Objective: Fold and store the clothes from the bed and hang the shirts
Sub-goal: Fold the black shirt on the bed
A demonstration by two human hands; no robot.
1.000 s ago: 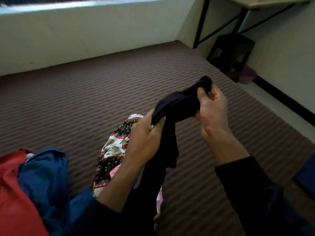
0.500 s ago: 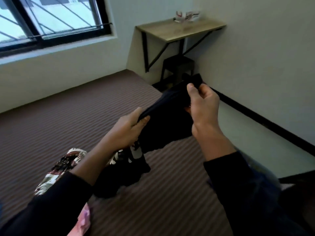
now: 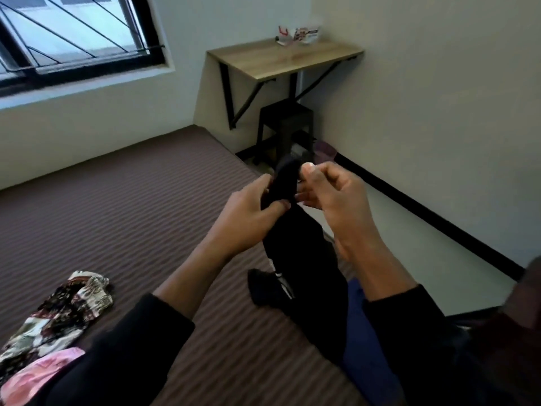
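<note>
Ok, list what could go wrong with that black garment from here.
1. Both the left hand and the right hand pinch the black garment only at its bunched top, so it may slip.
2. Its lower end trails on the bed, so a fold started now would likely come out crooked.
3. It is bunched and dark, so finding its edges could be slow.

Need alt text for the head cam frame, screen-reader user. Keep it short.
Two hands, the left hand and right hand, pinch the top of a black garment that hangs down onto a brown striped bed. A patterned cloth and a pink cloth lie at lower left; a wooden wall desk and dark stool stand in the corner.
</note>
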